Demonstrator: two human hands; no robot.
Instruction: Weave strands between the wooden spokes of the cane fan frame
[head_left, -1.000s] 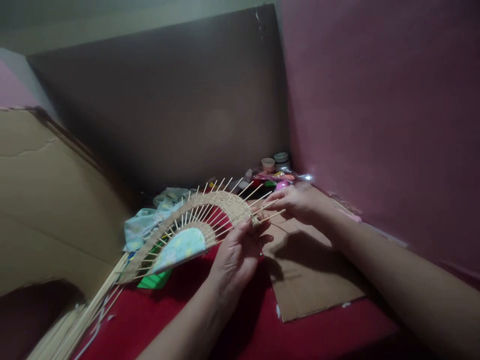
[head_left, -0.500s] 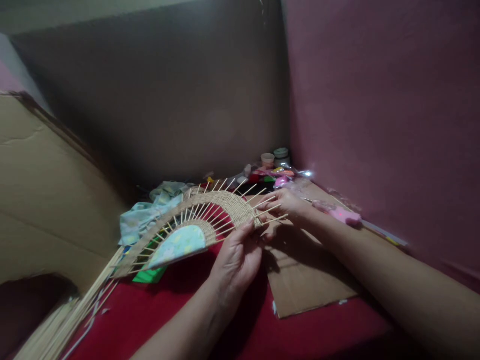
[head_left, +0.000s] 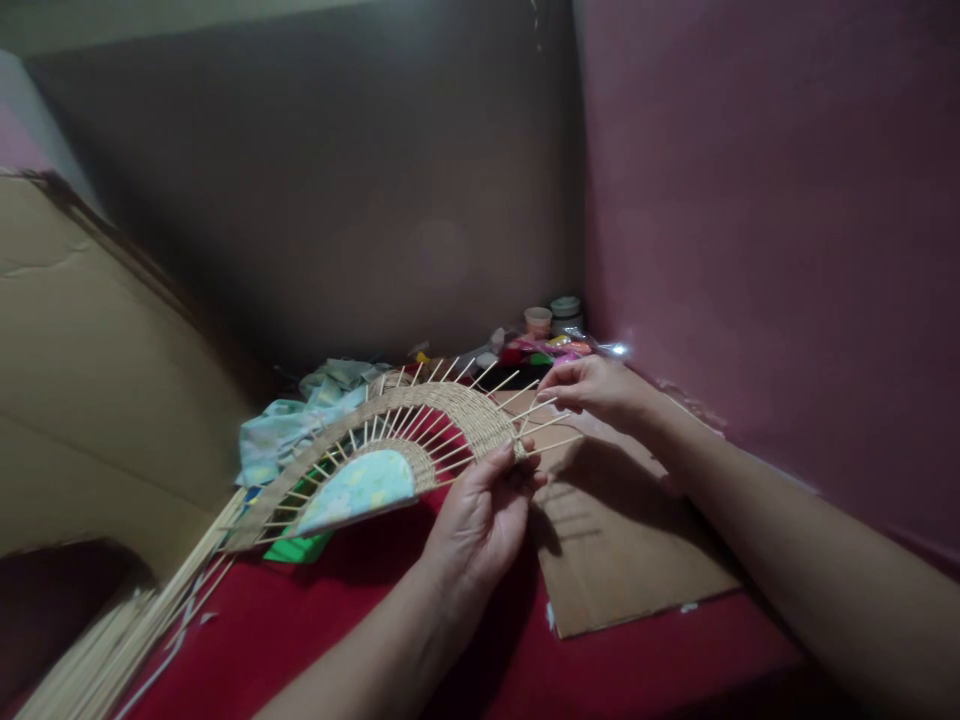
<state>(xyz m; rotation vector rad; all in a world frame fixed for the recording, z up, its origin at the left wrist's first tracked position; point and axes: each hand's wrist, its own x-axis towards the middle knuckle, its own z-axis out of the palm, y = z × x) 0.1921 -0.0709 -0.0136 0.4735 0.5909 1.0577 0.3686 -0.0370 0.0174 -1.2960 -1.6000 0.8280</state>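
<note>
A half-round woven fan (head_left: 480, 425) spans the middle of the view, its thin sticks poking out past the woven band. Pale blue patterned cloth (head_left: 367, 490) covers its inner half circle. My left hand (head_left: 480, 510) grips the fan's right end, thumb on top and fingers underneath. Just beyond that end, my right hand (head_left: 592, 388) is closed in a pinch beside the stick tips. Whatever thin thing its fingertips hold is too small to make out.
Below lies a red cloth surface (head_left: 300, 640) with a cardboard sheet (head_left: 637, 560) on it. Long pale sticks (head_left: 142, 640) lie at left, near a large cardboard piece (head_left: 97, 380). Crumpled blue fabric (head_left: 277, 435), a small cup (head_left: 537, 320) and a lidded jar (head_left: 566, 312) sit behind.
My right hand has moved up and slightly right, away from the fan's woven edge, still pinched. My left hand keeps its grip and the fan has barely shifted.
</note>
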